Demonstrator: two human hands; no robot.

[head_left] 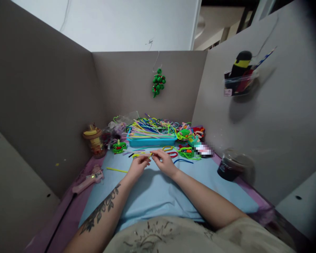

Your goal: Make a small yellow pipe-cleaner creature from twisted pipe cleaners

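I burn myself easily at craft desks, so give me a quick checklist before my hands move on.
1. Yellow piece at the fingertips of left hand and right hand: ok.
2. Pink glue gun apart from both hands: ok, lying at the left.
3. Its tip cool: cannot tell; a light glows on it.
4. Surface beside left wrist free of loose stems: not ok, a yellow stem lies there.
5. Dark cup apart from right arm: ok.

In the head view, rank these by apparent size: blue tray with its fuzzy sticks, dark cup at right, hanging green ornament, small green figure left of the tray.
1. Blue tray with its fuzzy sticks
2. Dark cup, helped by sitting nearer the camera
3. Hanging green ornament
4. Small green figure
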